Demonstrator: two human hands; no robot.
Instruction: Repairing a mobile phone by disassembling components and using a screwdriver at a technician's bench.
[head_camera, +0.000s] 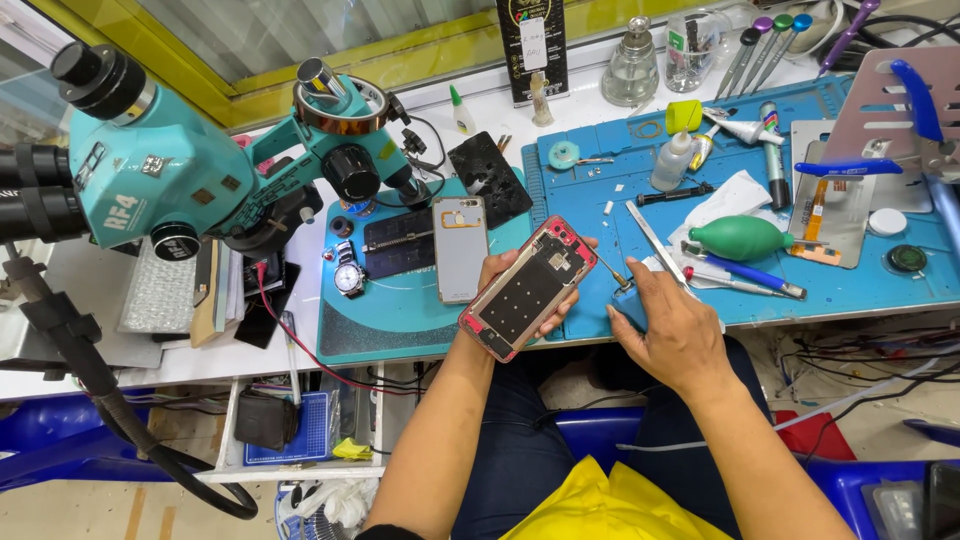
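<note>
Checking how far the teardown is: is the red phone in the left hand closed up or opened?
Opened. The red phone in the left hand shows bare dark internals inside its red frame, with no cover on it.

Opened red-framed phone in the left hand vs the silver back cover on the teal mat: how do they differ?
The red-framed phone is held off the bench in the left hand; the silver back cover lies flat on the teal mat, untouched. The phone shows a dark inner plate inside a red rim; the cover is plain silver with an orange-edged cutout. The phone sits tilted; the cover is nearly upright. Both are phone-sized rounded rectangles.
</note>
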